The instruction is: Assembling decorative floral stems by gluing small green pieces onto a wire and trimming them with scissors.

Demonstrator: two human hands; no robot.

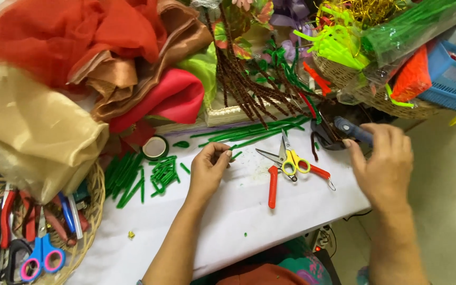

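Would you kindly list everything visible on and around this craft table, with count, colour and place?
Table: one, white, centre.
Fabric pile: several pieces, red, brown, gold and pink, upper left.
Cut stem pieces: many, green, left of centre.
Tape roll: one, green, by the fabric.
Scissors: one pair, yellow handles, centre.
Pliers: one pair, red handles, under the scissors.
Tool basket: one, wicker, lower left, holding scissors and pliers.
Pipe cleaners: many, brown, upper centre.
Blue basket: one, upper right.
Glue gun: one, blue-grey, right.
Left hand: pinching a small green piece.
Right hand: gripping the glue gun.
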